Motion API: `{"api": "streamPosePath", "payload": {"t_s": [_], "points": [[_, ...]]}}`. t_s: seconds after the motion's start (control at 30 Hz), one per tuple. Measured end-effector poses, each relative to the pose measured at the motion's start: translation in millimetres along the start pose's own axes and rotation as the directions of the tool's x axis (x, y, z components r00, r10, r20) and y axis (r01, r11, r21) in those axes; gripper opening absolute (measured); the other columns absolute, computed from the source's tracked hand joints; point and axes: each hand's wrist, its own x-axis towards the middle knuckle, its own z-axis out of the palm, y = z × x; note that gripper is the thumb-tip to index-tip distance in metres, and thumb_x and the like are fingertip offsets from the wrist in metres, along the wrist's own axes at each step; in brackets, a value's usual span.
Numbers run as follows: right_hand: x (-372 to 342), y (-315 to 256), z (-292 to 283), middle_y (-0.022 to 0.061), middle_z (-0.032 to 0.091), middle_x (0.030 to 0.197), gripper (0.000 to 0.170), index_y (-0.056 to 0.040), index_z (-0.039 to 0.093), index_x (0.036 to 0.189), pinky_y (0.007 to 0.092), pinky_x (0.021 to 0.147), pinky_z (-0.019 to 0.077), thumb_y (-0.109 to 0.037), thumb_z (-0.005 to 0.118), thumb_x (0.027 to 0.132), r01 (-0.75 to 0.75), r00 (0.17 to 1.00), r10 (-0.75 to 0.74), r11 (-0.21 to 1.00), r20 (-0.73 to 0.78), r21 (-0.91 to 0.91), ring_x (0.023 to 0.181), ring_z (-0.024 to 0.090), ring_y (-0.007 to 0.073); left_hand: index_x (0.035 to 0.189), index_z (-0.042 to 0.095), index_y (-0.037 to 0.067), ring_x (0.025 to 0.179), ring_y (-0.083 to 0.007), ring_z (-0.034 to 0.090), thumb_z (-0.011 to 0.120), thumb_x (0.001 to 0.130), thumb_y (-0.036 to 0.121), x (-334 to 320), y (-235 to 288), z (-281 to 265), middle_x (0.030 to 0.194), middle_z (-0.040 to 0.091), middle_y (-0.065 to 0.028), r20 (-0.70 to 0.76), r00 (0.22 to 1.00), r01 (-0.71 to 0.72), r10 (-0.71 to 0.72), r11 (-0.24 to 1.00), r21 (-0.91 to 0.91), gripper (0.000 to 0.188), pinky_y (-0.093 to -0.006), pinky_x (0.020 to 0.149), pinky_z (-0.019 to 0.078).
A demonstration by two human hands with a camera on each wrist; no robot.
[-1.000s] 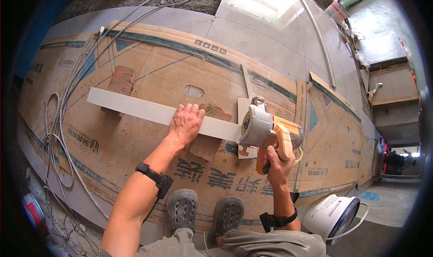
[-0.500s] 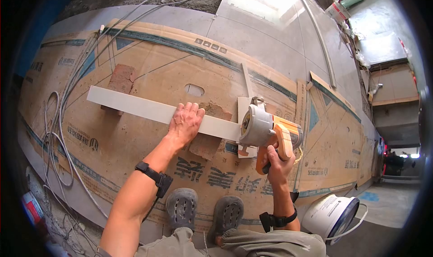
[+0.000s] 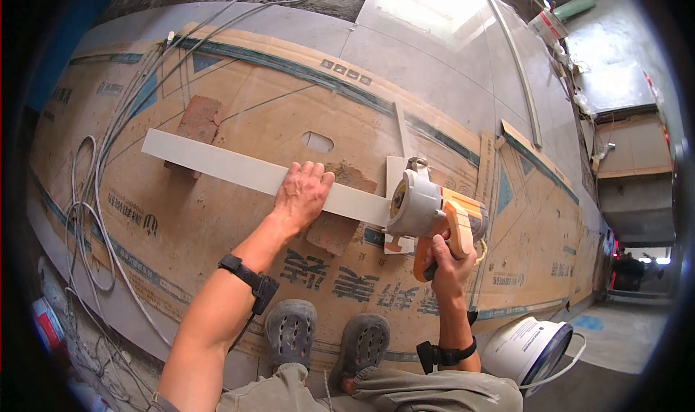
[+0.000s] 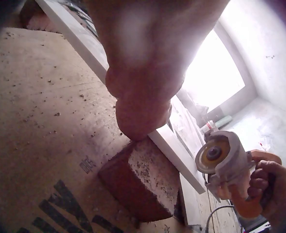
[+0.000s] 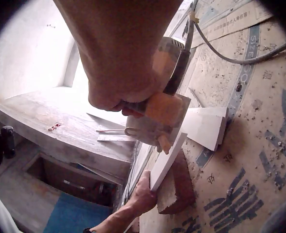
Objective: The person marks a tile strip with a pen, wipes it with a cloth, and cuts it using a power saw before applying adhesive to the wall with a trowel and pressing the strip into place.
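Note:
A long white tile strip (image 3: 224,164) lies across two red bricks, one brick (image 3: 200,120) under its left part and another brick (image 3: 331,235) near its right end. My left hand (image 3: 304,193) grips the strip above the right-hand brick, fingers over its far edge. On the right, my right hand (image 3: 452,265) holds an orange and grey handheld tile cutter (image 3: 423,208) by its handle. The cutter's round blade (image 4: 214,153) faces the strip's right end, a small gap showing in the left wrist view. A shorter white tile piece (image 3: 394,167) lies below the cutter.
Printed cardboard (image 3: 253,267) covers the floor, with crumbs scattered on it. Loops of grey cable (image 3: 98,217) run down the left side. A white bucket (image 3: 525,350) stands at the lower right, close to my right forearm. My clogs (image 3: 291,334) are just below the work.
The head view has shifted slightly. Both hands keep their holds, and the strip and the cutter stay almost in the same place.

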Motion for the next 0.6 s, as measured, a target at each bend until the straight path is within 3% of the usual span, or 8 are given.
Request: {"api": "streamPosePath", "payload": {"t_s": [0.6], "points": [[1.0, 0.5, -0.2, 0.0041, 0.063, 0.072, 0.012, -0.0006, 0.059, 0.097, 0.0269, 0.054, 0.0505, -0.007, 0.070, 0.095, -0.024, 1.000, 0.024, 1.000, -0.018, 0.002, 0.058, 0.060, 0.0104, 0.097, 0.061, 0.010, 0.095, -0.0254, 0.061, 0.059, 0.089, 0.009, -1.2, -0.7, -0.3, 0.093, 0.059, -0.0072, -0.009, 1.000, 0.001, -0.002, 0.999, -0.036, 0.008, -0.0414, 0.086, 0.0458]]}}
